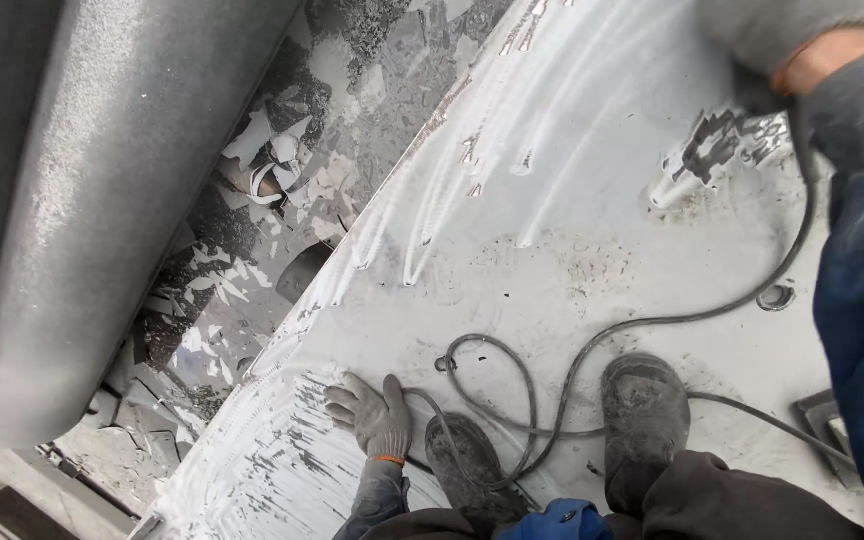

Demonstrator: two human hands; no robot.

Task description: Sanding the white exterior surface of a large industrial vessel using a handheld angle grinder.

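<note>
Gloved hands at work on a large white metal sheet.

The left hand [374,412], fingers spread flat and released, rests on the scratched sheet [552,200] beside a grey cable [592,345]. The right hand [802,45], top right and partly cropped, seems clenched around a blurred power tool [717,150]; two dusty boots [644,405] stand among the cable's loops.

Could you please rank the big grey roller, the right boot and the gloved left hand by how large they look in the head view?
1. The grey roller, by far the largest.
2. The right boot.
3. The gloved left hand, somewhat smaller than the boot; both rest on the metal sheet, so nearness hardly skews this.
</note>
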